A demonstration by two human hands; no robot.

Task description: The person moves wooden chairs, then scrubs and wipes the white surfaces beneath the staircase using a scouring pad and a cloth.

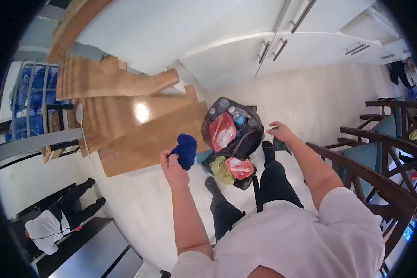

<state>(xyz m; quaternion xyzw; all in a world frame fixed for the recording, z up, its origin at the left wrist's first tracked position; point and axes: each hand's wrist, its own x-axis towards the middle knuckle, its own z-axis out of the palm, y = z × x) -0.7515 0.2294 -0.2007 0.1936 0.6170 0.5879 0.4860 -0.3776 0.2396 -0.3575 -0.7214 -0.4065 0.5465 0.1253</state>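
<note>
My left hand [175, 167] is closed on a deep-blue fuzzy cloth [186, 150], raised over the floor by the wooden step. Off to the right, my right hand [285, 134] is pinched, with a small dark item at its fingertips that I cannot make out. A dark, thin-looking piece [282, 146] shows just below that hand; whether it is held is unclear. Between the hands stands an open black garbage bag [252, 143], holding plastic bottles [236, 116] and a red-and-white package [223, 131]. Nearer my feet lie another red-and-white package [240, 167] and a yellow-green crumpled item [223, 170].
Wooden stairs [148, 134] rise at the left, beside a rack of large blue water bottles [30, 97]. White cabinets [227, 58] line the far side. Dark wooden chairs [380, 134] stand at the right. A figure in a white top [46, 229], possibly a reflection, appears lower left.
</note>
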